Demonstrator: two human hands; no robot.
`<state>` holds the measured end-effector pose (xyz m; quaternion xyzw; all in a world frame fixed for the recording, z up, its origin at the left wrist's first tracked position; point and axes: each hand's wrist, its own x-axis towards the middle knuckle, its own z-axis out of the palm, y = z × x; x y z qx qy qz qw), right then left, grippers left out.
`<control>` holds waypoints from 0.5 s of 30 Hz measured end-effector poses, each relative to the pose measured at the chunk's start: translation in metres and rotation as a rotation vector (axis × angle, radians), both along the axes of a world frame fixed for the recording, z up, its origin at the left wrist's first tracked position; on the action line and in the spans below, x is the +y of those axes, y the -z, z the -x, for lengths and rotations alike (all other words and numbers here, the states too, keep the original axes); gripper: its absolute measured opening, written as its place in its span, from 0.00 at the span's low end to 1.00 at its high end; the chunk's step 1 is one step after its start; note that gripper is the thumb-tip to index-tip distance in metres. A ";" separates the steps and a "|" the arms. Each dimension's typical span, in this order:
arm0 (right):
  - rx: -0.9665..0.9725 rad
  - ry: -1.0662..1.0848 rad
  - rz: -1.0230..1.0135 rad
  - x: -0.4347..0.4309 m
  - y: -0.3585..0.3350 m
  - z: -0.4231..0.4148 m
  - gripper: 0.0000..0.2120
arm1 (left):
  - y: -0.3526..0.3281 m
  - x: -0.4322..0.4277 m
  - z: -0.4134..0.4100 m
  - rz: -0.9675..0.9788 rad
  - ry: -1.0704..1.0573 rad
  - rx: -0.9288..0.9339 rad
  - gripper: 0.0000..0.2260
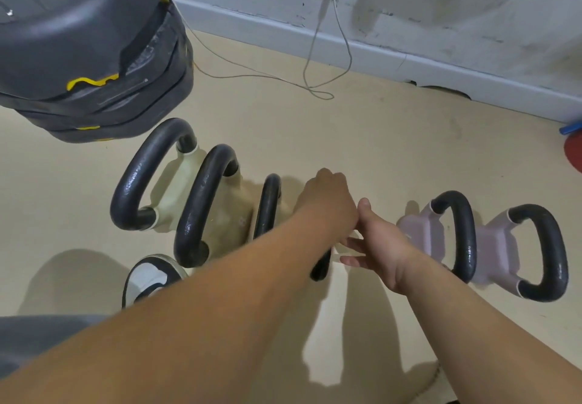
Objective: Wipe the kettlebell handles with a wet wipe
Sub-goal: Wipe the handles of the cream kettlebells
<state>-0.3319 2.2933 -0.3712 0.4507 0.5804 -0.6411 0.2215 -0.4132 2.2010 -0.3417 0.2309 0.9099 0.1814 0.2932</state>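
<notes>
Several kettlebells stand in a row on the beige floor. Two cream ones (176, 189) with black handles (201, 202) are at the left, and a third black handle (267, 205) is beside them. Two lilac ones (497, 246) are at the right. My left hand (327, 198) reaches over the middle kettlebell with its fingers curled down on the handle (321, 266), which my forearm mostly hides. My right hand (378, 243) is just right of it, fingers stretched toward that handle. A small pale piece of wet wipe (348, 243) shows between those fingers.
A big grey and yellow weight (88, 50) hangs over the upper left. A thin white cable (315, 88) loops on the floor by the scuffed wall (409, 9). A shoe (148, 277) is at the lower left. A red and blue object (574, 148) sits at the right edge.
</notes>
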 end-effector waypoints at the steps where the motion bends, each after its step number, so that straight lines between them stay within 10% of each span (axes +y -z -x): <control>1: -0.004 -0.001 -0.005 0.000 -0.002 0.001 0.27 | -0.002 -0.005 -0.012 -0.092 -0.090 0.004 0.16; 9: -0.017 -0.020 0.021 0.001 0.000 0.002 0.33 | 0.029 -0.055 -0.120 -0.106 0.009 0.297 0.35; 15: 0.000 -0.018 0.055 0.002 0.004 -0.001 0.31 | 0.012 -0.038 -0.056 -0.031 0.117 0.202 0.27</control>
